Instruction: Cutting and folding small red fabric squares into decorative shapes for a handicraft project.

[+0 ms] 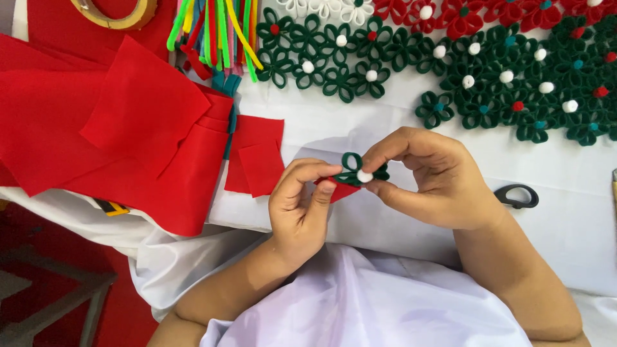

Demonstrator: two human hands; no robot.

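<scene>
Both hands meet at a small green felt flower (357, 168) with a white pompom centre (364, 175), held just above the white table cover (360, 122). The right hand (429, 181) pinches the flower between thumb and fingertips; the left hand (301, 204) pinches a red felt scrap (340, 190) against its underside (thumb and forefinger pressed together). Just to the right lie black scissor handles (516, 195). Farther back, finished green flowers (514, 83) and red flowers (463, 16) cluster; red felt sheets (116, 128), pipe cleaners (215, 29) and a tape roll (119, 11) lie left.
</scene>
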